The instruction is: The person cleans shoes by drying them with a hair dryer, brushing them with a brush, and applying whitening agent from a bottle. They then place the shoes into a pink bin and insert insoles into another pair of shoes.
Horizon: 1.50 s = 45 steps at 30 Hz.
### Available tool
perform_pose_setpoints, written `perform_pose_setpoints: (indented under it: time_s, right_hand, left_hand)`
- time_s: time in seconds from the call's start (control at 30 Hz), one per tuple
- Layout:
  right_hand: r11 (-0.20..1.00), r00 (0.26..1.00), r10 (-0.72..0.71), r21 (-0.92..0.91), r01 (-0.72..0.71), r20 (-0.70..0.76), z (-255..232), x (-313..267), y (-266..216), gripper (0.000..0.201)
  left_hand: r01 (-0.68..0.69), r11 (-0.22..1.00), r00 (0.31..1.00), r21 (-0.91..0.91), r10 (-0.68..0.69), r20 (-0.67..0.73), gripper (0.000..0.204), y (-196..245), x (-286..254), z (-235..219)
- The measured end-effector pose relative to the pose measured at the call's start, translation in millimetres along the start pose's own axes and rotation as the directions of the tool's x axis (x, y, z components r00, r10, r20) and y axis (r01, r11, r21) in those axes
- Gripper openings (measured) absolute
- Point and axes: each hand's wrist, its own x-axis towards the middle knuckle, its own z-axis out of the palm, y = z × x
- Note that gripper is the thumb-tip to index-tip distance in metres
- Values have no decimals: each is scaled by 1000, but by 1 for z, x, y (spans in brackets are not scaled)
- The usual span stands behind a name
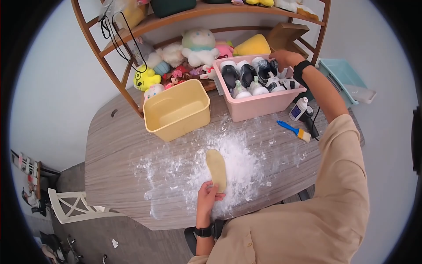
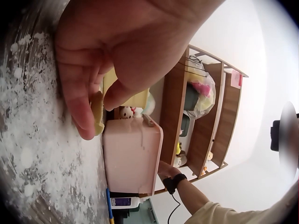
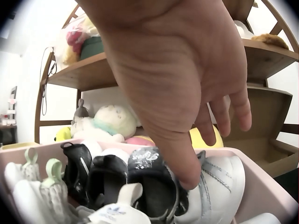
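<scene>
My left hand pinches the near end of a beige insole between thumb and fingers. The insole lies lengthwise over white powder on the wooden table. In the left wrist view only the edge of the insole shows. My right hand reaches over the back right of a pink bin filled with shoes. Its thumb points down at the collar of a white shoe, while the other fingers hang spread behind. Beside that shoe sits a black-lined shoe.
A yellow bin stands left of the pink one. Right of it lie a blue-handled brush, a white bottle and a black corded tool. Behind is a wooden shelf with plush toys; a teal basket stands right.
</scene>
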Motion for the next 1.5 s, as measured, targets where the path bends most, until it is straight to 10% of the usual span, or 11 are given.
perform_pose_setpoints:
  time_s: [1.0,1.5]
  right_hand:
    - [987,988,-125,86,133,-90,23,21,24,61]
    - [990,941,-115,43,136,-318,-72,-22,36,65]
  left_hand:
    - [14,993,997,-115,-5,78,28,-5,4,-9]
    - [23,992,997,-124,-14,76,27,-2,4,-8]
